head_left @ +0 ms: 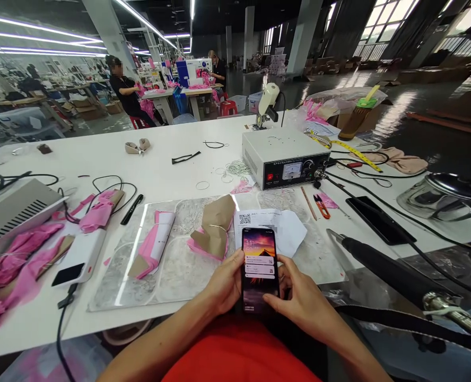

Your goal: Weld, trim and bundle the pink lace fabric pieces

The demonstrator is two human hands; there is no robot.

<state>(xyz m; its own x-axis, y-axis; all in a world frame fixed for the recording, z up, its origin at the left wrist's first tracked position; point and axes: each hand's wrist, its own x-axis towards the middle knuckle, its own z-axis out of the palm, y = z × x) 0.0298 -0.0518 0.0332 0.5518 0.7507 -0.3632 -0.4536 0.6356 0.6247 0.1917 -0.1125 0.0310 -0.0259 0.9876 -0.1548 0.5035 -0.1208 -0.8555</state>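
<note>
Preferably, the left hand (228,278) and right hand (302,289), fingers curled around the phone (259,273) at the near edge of the table (164,138), should hold it steady, the right thumb resting lightly.

The lines of text on the phone (259,270) are too small to be read. Behind it, most fingers of the left hand (225,284) are hidden, and I cannot tell how they lie. The phone also covers a part of the printed paper (261,217), on which one patch is blurred. The grey vented case (16,212) is cut by the left edge, and the black-handled tool (382,270) by the right one. Both forearms (164,329) are cut at the bottom. The lettering on the control box (285,151) is too small to tell.
</note>
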